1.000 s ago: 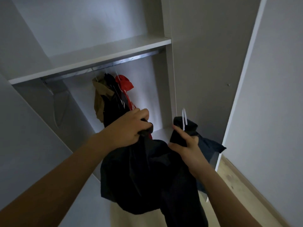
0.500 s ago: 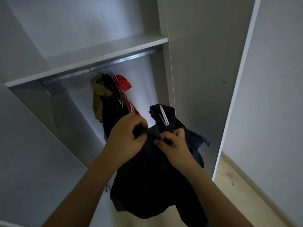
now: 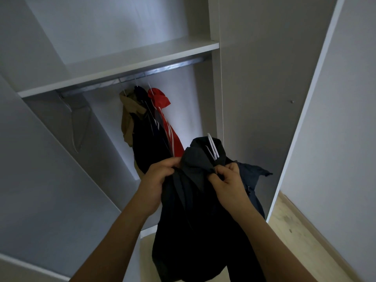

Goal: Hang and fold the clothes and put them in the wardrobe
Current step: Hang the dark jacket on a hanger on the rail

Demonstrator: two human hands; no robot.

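Left hand (image 3: pixel 157 185) grips dark garment (image 3: pixel 195 216) by collar; right hand (image 3: pixel 228 183) pinches fabric beside white hanger hook (image 3: pixel 212 148). Vs 1 s ago: hands closer together, garment raised nearer rail (image 3: pixel 142 75). Garment in front of open wardrobe (image 3: pixel 250 98). Tan, navy, red clothes (image 3: pixel 148 123) hang far left. Wood floor (image 3: pixel 295 231) right.

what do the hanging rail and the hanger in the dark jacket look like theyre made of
Hanging rail: probably metal, a dull grey bar with a faint sheen.
Hanger: white with a smooth, rounded hook, likely plastic or coated wire; cannot tell which.
Dark jacket: thin, matte woven cloth that crumples softly, possibly nylon.
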